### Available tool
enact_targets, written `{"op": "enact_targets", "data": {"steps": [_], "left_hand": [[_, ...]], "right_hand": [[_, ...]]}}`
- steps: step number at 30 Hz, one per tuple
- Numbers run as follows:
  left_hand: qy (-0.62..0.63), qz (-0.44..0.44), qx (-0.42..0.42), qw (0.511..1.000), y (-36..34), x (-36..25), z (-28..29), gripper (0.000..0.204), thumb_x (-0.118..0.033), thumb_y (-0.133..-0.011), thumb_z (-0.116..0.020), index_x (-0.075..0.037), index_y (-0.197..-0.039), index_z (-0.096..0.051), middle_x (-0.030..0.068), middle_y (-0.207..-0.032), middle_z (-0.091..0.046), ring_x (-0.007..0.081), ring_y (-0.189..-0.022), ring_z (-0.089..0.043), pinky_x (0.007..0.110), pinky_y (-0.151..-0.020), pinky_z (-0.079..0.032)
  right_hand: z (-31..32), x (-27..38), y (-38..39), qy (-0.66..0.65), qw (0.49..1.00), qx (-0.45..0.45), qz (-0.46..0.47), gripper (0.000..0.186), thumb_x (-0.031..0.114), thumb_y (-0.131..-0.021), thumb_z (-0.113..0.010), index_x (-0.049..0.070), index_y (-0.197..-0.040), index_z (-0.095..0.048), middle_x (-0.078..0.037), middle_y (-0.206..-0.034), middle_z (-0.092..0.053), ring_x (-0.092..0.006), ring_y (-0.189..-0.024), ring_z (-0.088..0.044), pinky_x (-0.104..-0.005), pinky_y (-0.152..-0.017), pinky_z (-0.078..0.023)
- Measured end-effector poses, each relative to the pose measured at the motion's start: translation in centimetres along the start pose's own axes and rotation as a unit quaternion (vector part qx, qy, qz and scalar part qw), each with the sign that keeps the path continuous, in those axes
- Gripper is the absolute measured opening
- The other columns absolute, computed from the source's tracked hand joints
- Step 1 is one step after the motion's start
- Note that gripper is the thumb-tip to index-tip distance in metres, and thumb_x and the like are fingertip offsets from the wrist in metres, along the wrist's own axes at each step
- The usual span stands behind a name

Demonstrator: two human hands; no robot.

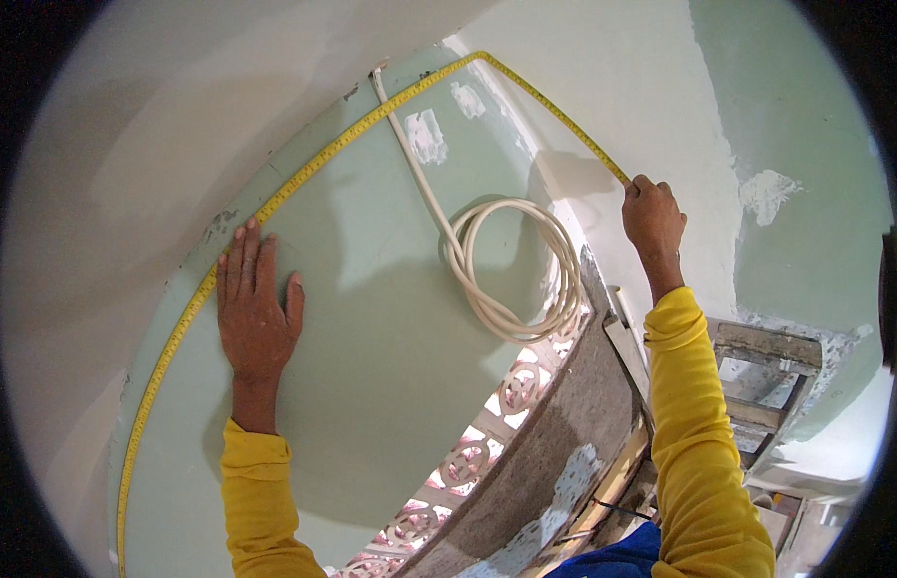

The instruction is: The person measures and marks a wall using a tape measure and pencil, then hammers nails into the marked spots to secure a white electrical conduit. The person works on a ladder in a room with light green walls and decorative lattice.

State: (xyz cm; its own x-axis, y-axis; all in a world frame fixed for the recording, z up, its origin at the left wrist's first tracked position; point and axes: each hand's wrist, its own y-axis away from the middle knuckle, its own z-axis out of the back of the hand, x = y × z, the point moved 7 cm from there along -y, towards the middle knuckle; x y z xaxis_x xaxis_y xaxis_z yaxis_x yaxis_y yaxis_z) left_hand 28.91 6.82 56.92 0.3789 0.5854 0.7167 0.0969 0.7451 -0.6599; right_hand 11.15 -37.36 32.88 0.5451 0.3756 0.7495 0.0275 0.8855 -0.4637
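Yellow measuring tape (pixel 304 173) runs along the top edge of the pale green wall panel (pixel 371 318), up to the corner, then bends down the right side. Left hand (pixel 257 306) lies flat and released on the panel, fingers spread, fingertips touching the tape from just below it. Right hand (pixel 653 220) is closed in a pinch on the tape's end, right of the panel, against the white plastered wall (pixel 660 87). White cable (pixel 511 275) hangs coiled on the panel between the hands. Grey curved beam (pixel 564 424) and patterned white grille (pixel 468 453) sit below the panel; wooden ladder (pixel 766 376) stands further right.
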Motion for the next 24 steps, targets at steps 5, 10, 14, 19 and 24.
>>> {"op": "enact_targets", "data": {"steps": [5, 10, 14, 19, 24], "left_hand": [[-0.005, -0.005, -0.006, 1.000, -0.04, -0.12, 0.14, 0.052, -0.025, -0.102, -0.058, -0.003, -0.149, -0.050, 0.0177, -0.166, -0.039, 0.0351, -0.155, -0.034, 0.054, -0.127, -0.026], [-0.001, 0.002, -0.001, 1.000, -0.01, -0.07, 0.08, 0.052, -0.025, -0.102, -0.058, -0.003, -0.149, -0.050, 0.0167, -0.166, -0.039, 0.0344, -0.155, -0.034, 0.053, -0.127, -0.026], [-0.005, 0.005, -0.001, 1.000, -0.06, -0.02, 0.07, 0.052, -0.026, -0.102, -0.058, -0.003, -0.149, -0.050, 0.0162, -0.166, -0.039, 0.0342, -0.155, -0.034, 0.053, -0.127, -0.026], [-0.002, 0.005, -0.001, 1.000, -0.06, -0.06, -0.04, 0.052, -0.026, -0.102, -0.059, -0.003, -0.149, -0.050, 0.0164, -0.166, -0.039, 0.0343, -0.155, -0.034, 0.053, -0.127, -0.025], [-0.002, 0.003, 0.001, 1.000, -0.05, 0.04, -0.05, 0.053, -0.025, -0.102, -0.059, -0.003, -0.149, -0.050, 0.0165, -0.166, -0.039, 0.0344, -0.155, -0.034, 0.053, -0.127, -0.025]], "right_hand": [[-0.19, 0.05, 0.10, 0.001, 1.000, 0.000, 0.000, 0.030, 0.034, -0.107, -0.053, 0.013, -0.115, -0.074, -0.016, -0.105, -0.070, -0.0349, -0.100, -0.073, -0.0590, -0.088, -0.053], [0.24, 0.22, 0.13, 0.004, 1.000, 0.008, -0.004, 0.030, 0.034, -0.107, -0.053, 0.014, -0.116, -0.074, -0.015, -0.105, -0.070, -0.0334, -0.101, -0.073, -0.0583, -0.089, -0.054], [-0.04, 0.09, 0.04, 0.004, 1.000, 0.010, -0.004, 0.030, 0.034, -0.107, -0.053, 0.014, -0.116, -0.074, -0.015, -0.106, -0.070, -0.0341, -0.101, -0.073, -0.0582, -0.090, -0.053], [0.45, 0.31, 0.17, 0.004, 1.000, 0.012, -0.006, 0.031, 0.035, -0.106, -0.053, 0.014, -0.116, -0.074, -0.015, -0.106, -0.071, -0.0344, -0.101, -0.073, -0.0584, -0.091, -0.053], [0.02, 0.05, 0.00, -0.004, 1.000, 0.013, -0.008, 0.030, 0.035, -0.106, -0.053, 0.014, -0.116, -0.074, -0.016, -0.108, -0.070, -0.0356, -0.103, -0.072, -0.0594, -0.091, -0.053]]}}
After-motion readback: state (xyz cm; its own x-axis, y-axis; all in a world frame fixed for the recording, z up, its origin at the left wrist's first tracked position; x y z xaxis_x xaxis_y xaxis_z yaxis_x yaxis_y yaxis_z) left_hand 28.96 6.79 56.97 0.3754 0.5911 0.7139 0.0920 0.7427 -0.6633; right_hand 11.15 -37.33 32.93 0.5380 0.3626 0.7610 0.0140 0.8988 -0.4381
